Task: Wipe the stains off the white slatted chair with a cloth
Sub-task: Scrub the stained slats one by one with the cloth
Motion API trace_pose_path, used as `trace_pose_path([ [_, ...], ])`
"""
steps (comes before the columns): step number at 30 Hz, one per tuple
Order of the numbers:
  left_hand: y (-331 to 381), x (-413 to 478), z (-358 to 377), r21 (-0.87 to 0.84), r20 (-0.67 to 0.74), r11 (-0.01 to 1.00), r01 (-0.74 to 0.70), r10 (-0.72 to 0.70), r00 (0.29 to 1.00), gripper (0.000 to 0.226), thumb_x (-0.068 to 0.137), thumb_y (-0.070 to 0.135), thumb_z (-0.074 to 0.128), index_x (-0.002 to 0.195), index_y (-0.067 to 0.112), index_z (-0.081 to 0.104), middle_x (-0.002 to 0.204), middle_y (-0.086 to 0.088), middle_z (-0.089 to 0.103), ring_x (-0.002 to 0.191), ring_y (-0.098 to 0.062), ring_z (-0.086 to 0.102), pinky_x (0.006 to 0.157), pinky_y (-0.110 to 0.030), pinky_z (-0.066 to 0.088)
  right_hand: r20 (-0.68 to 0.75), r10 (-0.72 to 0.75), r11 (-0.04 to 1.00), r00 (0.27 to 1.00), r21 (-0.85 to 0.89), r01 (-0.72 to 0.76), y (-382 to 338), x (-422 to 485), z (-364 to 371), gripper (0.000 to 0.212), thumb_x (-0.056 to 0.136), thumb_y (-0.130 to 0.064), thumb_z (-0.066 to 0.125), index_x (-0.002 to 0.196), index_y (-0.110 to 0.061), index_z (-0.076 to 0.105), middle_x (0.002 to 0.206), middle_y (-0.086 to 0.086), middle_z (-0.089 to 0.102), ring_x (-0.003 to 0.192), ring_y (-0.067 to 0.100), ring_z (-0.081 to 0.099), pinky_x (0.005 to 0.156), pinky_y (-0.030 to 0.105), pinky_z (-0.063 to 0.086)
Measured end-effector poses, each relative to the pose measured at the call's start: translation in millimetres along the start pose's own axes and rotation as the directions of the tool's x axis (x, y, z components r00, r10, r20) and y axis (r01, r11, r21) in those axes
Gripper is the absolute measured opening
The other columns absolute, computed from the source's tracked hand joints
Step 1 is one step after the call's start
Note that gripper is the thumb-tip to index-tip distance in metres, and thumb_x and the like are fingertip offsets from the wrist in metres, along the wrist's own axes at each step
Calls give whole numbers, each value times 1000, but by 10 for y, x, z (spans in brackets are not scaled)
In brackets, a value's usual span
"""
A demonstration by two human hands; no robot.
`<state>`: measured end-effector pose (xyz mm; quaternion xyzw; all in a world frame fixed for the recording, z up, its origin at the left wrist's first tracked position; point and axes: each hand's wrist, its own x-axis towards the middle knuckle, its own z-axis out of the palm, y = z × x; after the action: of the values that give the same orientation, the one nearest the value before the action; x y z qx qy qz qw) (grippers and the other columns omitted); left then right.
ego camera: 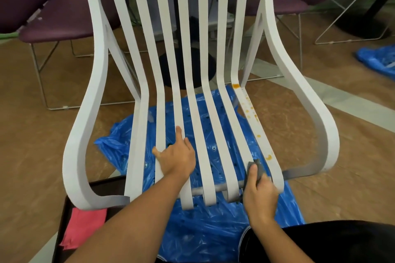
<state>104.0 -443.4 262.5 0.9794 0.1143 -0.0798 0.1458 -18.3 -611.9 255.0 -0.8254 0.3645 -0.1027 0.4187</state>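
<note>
Pinching a grey cloth (257, 167) in curled fingers (254, 174) of the right hand (259, 196) against a front slat of the white slatted chair (287, 66), beside orange stains (268, 157); resting spread fingers (179, 132) of the left hand (176, 157) on middle slats.

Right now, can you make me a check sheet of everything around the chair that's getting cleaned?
Surface: brown floor, with a crinkled blue plastic sheet under the chair.
Job's things: white slatted chair; orange stains dot the slat furthest right; grey cloth at the seat's front, near the lowest stain.
Clutter: pink cloth by the chair's left front corner.
Hands: left hand rests on the seat slats; right hand grips the grey cloth.
Cables: nothing seen.
Surroundings: purple chairs and a black round table base behind; more blue plastic far right.
</note>
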Motion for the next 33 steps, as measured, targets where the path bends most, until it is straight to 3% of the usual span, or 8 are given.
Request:
trace_pose_path([
  [2,0,6,7,7,0,1000,1,-1,1000,54,108,41,20,160,29,14,56,6,58,62,-13,57,118,-56,12,92,18,976,996,-218,3,-163,238,15,52,103,-48,34,72,-12,56,65,2,57,59,14,51,55,32,37],
  [4,-5,7,8,15,1,1000,3,-3,1000,54,108,41,19,160,30,14,55,5,58,61,-13,56,118,-55,12,169,28,914,985,-404,44,-291,449,127,50,103,-50,29,93,-10,58,81,7,63,72,24,58,63,35,38],
  [6,-1,23,24,22,-1,1000,7,-7,1000,54,108,42,18,160,30,14,54,5,58,59,-12,54,118,-54,12,208,10,869,978,-485,94,-422,648,313,48,103,-49,28,116,-8,51,106,13,62,93,31,61,69,37,38],
  [8,1,31,34,21,-4,1000,8,-8,1000,54,108,42,18,160,31,13,53,5,58,58,-12,55,118,-54,12,226,-14,840,974,-526,134,-602,880,501,47,104,-47,30,125,-7,44,118,15,59,103,32,60,70,38,38],
  [16,-5,21,32,11,0,1000,4,-4,1000,54,107,43,16,160,32,12,56,7,60,64,-11,59,118,-54,11,257,-89,860,962,-468,204,-1249,1848,1137,42,105,-44,28,121,-9,45,111,12,65,102,32,63,69,37,38],
  [20,11,42,25,8,0,1000,-1,1,1000,54,108,43,17,160,32,12,57,7,59,66,-11,59,118,-54,11,294,-80,852,952,-476,218,-1362,2158,1303,40,104,-37,28,132,-12,44,124,10,59,112,31,59,72,40,39],
  [29,9,55,45,8,-24,1000,-4,4,1000,54,108,43,16,160,32,14,56,8,58,63,-11,56,119,-54,13,318,-47,908,947,-382,173,-1109,1833,1025,49,105,-48,28,129,-8,42,122,17,59,111,37,57,74,38,39],
  [33,-24,46,47,18,-23,1000,1,0,1000,53,108,43,17,160,32,15,56,8,57,59,-10,51,118,-53,15,314,-49,905,948,-387,175,-809,1366,750,46,105,-49,25,120,-9,43,102,12,62,86,31,57,67,37,39],
])
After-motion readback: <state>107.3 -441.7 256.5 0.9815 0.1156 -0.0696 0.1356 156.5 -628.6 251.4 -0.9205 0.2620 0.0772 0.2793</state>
